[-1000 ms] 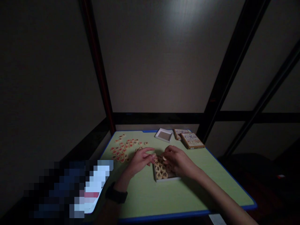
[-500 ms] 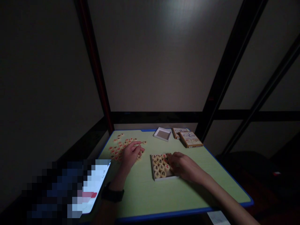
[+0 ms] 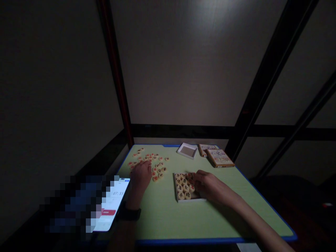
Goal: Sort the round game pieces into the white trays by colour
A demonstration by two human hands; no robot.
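Note:
Round wooden Chinese chess pieces (image 3: 160, 170) with red and black characters lie loose on the left of the green table. My left hand (image 3: 141, 172) is over the near left of this scatter, fingers bent down among the pieces; the fingertips are hidden behind the hand. A shallow white box (image 3: 176, 191) stands near the middle, with rows of Chinese chess pieces (image 3: 186, 195) in its left part. My right hand (image 3: 210, 184) reaches over the box's right side. Its fingers are pinched at a Chinese chess piece there, mostly covered by the hand.
An open white box lid (image 3: 188, 151) lies at the back of the table (image 3: 162, 220). Two printed boxes (image 3: 220, 157) are at the back right. A lit phone (image 3: 115, 203) is at the left edge, partly blurred out. Walls rise behind and to the left.
My left hand has drawn back leftward and nearer, uncovering several loose pieces at the right of the scatter. My right hand stays at the box. The view has shifted slightly.

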